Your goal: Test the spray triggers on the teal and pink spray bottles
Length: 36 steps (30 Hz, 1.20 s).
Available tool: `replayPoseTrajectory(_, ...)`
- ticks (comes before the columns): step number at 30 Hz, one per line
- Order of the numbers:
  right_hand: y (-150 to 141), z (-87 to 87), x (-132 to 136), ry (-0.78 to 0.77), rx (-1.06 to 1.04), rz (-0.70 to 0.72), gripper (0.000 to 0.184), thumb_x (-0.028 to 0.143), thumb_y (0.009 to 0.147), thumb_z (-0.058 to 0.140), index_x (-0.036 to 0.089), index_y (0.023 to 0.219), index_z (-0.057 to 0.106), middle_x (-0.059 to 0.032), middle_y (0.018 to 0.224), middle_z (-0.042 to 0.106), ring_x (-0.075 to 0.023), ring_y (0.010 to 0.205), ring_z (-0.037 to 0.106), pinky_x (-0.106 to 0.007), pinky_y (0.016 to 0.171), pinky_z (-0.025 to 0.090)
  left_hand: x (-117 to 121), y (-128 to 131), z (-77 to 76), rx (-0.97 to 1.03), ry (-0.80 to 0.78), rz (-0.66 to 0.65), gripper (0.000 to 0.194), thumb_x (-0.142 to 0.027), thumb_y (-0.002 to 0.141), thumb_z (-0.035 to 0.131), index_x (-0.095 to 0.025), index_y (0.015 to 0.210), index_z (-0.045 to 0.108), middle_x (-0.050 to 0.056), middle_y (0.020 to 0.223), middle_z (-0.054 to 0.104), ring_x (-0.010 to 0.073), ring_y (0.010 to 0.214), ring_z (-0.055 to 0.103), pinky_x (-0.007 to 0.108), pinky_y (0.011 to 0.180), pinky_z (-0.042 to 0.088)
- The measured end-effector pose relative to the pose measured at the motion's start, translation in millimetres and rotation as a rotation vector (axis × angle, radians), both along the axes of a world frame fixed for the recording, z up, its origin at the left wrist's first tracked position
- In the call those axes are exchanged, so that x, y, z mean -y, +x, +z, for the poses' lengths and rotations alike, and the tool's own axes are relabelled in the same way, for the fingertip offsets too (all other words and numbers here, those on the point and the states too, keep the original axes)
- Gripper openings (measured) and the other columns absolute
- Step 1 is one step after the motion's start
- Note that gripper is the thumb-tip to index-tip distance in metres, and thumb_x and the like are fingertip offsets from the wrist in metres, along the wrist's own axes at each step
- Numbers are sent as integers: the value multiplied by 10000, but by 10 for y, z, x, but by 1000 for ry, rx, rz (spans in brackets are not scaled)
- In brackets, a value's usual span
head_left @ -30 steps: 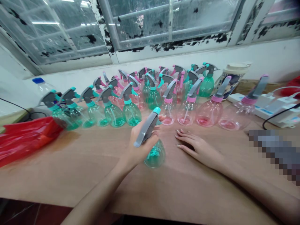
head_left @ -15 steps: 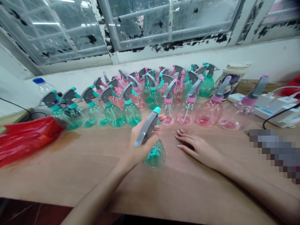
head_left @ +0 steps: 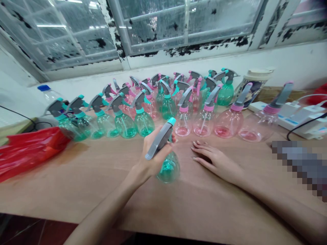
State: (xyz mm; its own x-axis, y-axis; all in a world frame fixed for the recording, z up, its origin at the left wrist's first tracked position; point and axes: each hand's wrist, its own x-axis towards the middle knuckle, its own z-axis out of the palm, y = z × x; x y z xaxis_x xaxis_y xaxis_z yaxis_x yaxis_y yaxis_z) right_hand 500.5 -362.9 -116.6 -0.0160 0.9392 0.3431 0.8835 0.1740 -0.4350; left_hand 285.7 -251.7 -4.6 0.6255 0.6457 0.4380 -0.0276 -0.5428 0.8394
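My left hand (head_left: 150, 154) is wrapped round the neck of a green spray bottle (head_left: 168, 168) with a grey trigger head (head_left: 159, 139), which stands on the wooden table (head_left: 76, 177). My right hand (head_left: 214, 158) lies flat on the table just right of the bottle, fingers stretched out, holding nothing. Behind both hands stand rows of green spray bottles (head_left: 122, 124) and pink spray bottles (head_left: 230, 126).
A red plastic bag (head_left: 28, 149) lies at the left. A clear water bottle with a blue cap (head_left: 47, 93) stands behind it. A printed cup (head_left: 252, 85), a white power strip (head_left: 301, 119) and a black cable are at the right. Windows run along the back wall.
My left hand has shifted its fingers slightly on the bottle's neck. The right hand has stayed where it was.
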Motion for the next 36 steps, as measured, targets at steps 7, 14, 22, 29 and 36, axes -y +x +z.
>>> replayPoseTrajectory(7,-1,5,2,-16,14,-5,417,424,977,452,204,1293,611,-100,1414,554,-271,1352,456,-512,1133,365,56,12,-16,-23,-15,45,334,-228,797,559,-250,1121,639,-21,651,556,194,723,597,309,631,452)
replayPoseTrajectory(14,5,1,3,-18,11,-6,411,430,973,462,231,1302,605,-82,1416,557,-270,1352,457,-509,1134,365,86,7,-23,-22,3,76,340,-230,828,571,-252,1161,634,-9,721,608,188,737,601,313,649,469)
replayPoseTrajectory(22,7,0,3,-22,14,-6,424,426,973,462,201,1301,608,-98,1416,555,-270,1354,454,-496,1138,362,105,7,-4,-27,-8,79,331,-226,830,556,-241,1153,630,-16,694,579,184,746,603,302,657,467)
replayPoseTrajectory(29,10,-6,-1,-22,24,-5,432,428,980,446,185,1298,609,-104,1410,559,-268,1354,454,-498,1142,357,83,8,1,-26,-9,83,299,-229,817,562,-239,1108,630,-35,653,504,162,692,569,279,607,416)
replayPoseTrajectory(36,8,0,2,-22,17,0,426,424,979,452,193,1304,602,-105,1417,552,-270,1355,452,-504,1140,358,95,13,4,-22,-31,74,270,-234,812,562,-238,1075,620,-37,640,463,168,685,562,279,581,393)
